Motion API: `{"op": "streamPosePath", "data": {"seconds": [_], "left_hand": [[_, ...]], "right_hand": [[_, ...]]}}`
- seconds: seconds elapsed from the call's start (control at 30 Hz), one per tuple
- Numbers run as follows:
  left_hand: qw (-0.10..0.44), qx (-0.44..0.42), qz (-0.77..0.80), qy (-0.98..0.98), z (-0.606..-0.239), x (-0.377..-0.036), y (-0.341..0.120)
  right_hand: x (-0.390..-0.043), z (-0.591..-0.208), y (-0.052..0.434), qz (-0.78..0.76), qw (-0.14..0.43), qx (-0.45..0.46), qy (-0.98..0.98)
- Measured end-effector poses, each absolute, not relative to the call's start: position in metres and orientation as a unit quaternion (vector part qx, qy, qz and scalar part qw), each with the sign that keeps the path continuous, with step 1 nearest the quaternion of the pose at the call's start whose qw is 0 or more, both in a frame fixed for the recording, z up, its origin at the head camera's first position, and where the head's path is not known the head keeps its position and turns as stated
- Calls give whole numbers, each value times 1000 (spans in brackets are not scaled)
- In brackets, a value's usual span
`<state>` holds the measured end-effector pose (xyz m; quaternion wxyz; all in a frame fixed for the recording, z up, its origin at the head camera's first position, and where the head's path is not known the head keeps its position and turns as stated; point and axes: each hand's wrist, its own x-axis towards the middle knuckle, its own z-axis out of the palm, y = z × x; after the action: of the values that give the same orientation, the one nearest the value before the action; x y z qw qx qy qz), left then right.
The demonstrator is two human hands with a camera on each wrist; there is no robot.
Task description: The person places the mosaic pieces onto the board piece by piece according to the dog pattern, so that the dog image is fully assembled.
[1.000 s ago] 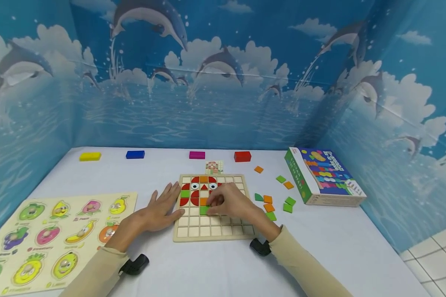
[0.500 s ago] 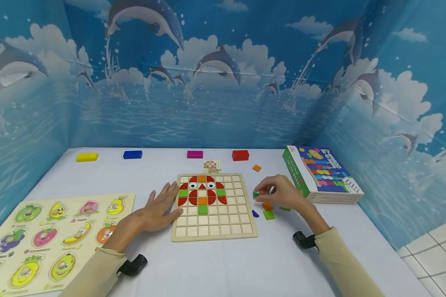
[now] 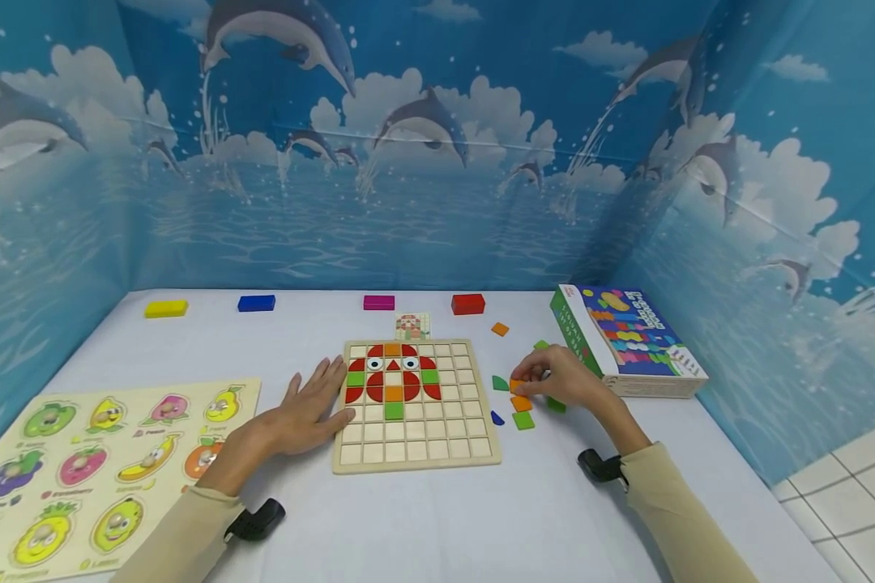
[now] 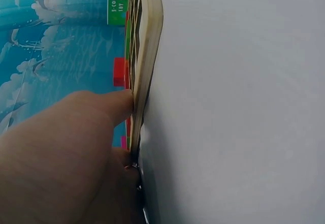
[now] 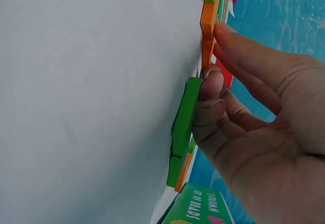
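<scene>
A: What lies on the worktop (image 3: pixel 437 518), biggest things first?

B: At the left edge, a fruit puzzle board (image 3: pixel 95 470). At the right, a colourful box (image 3: pixel 627 340). In the middle, a wooden grid board (image 3: pixel 414 441) with red, green and orange tiles set in its upper rows, 2 of them printed as eyes.

A: And the hands?

B: The left hand (image 3: pixel 302 417) lies flat on the worktop, fingers straight and spread, their tips against the grid board's left edge; the left wrist view shows a fingertip pressed to that edge. It holds nothing. The right hand (image 3: pixel 565 380) is between the grid board and the box, over a scatter of loose tiles, fingers (image 5: pixel 213 89) curled down onto them.

A: Gripping which one?

B: An orange tile (image 3: pixel 516 386), pinched at the fingertips, touching the worktop. Just beside it lie another orange tile (image 3: pixel 521 403), a green tile (image 3: pixel 523 420), and a small blue piece (image 3: pixel 497 418).

A: Anything smaller?

B: 4 blocks along the back: yellow (image 3: pixel 165 308), blue (image 3: pixel 256 303), magenta (image 3: pixel 378 302), red (image 3: pixel 468 304). A small pattern card (image 3: pixel 412 325) sits behind the grid board.
</scene>
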<state>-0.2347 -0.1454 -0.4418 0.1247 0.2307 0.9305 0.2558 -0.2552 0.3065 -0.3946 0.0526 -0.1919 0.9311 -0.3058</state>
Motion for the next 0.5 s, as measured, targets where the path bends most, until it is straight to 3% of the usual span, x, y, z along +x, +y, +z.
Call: {"op": "streamPosePath", "data": {"seconds": [0.5], "left_hand": [[124,236,252,930,-445,-238,-147]], "right_hand": [[-255,-388,299,-317,56,-153,934]]}}
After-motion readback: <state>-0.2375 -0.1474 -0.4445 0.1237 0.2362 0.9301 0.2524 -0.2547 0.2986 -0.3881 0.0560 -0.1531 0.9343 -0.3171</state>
